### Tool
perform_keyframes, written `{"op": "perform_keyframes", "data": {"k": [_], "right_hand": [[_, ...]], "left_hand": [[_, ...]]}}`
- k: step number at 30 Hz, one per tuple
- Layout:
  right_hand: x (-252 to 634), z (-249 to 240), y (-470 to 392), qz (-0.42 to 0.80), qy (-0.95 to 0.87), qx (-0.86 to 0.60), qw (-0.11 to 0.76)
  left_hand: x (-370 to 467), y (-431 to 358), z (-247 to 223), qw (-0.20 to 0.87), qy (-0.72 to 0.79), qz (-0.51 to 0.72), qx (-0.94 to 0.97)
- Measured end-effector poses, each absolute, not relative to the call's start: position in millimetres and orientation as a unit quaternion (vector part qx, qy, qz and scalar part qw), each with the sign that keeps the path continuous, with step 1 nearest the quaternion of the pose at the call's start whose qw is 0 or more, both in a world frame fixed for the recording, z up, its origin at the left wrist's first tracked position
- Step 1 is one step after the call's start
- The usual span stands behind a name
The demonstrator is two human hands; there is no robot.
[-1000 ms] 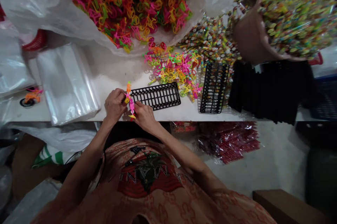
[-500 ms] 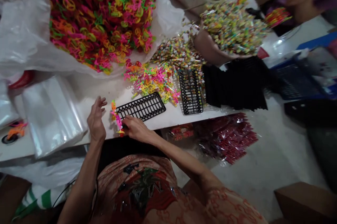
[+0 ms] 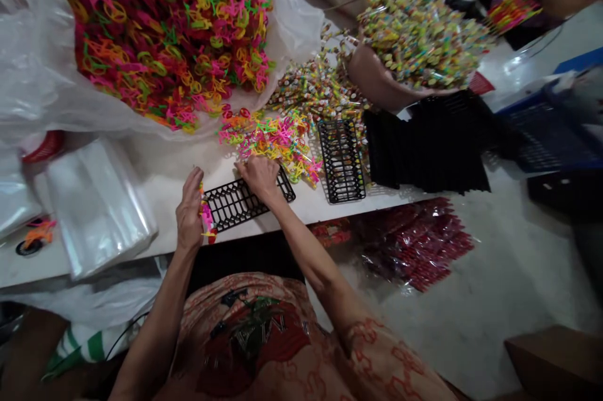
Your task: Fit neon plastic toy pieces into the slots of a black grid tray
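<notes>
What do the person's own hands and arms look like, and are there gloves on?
The left hand and right hand wear no gloves. The forearms are bare. The right sleeve is peachy with curly reddish outlines.

Slotted plastic frames (image 3: 223,207): both finished in black. Loose plastic pieces (image 3: 283,132): mixed in pink, yellow, orange and green. Bucket (image 3: 377,79): toned dusty pink. Shirt (image 3: 391,351): patterned in red on peach. Cloth (image 3: 82,346): striped green on white.
</notes>
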State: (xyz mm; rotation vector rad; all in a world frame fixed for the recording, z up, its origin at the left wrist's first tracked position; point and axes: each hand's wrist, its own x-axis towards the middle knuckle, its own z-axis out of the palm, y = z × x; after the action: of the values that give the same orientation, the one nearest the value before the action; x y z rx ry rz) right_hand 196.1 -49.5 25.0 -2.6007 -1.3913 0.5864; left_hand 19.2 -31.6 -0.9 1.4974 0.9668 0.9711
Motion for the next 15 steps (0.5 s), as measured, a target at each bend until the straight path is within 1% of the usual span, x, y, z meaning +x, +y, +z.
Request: {"op": "perform_keyframes", "data": {"k": [4,7,9,11,12,15], "right_hand": [[194,19,-57,0.208,-0.341,-0.897,0.188],[194,20,-69,0.247,-0.322,-0.871,0.278],[189,21,-78,0.301,-0.334,-0.836,0.314],[182,22,-85,0.336,-0.377,-0.808,0.305],[179,23,-87,0.335,-0.408,-0.803,0.277],[173,27,-86,0.289,-0.502,-0.803,0.142]], "left_hand": [[22,-31,2,0.569,0.404,0.451,0.556],[22,-26,4,0.585,0.402,0.457,0.536],[21,-22,5,0.585,0.411,0.438,0.545],[21,-19,6,0.578,0.416,0.418,0.564],[22,-17,6,0.575,0.416,0.407,0.575],[23,-15,6,0.571,0.417,0.381,0.596]]}}
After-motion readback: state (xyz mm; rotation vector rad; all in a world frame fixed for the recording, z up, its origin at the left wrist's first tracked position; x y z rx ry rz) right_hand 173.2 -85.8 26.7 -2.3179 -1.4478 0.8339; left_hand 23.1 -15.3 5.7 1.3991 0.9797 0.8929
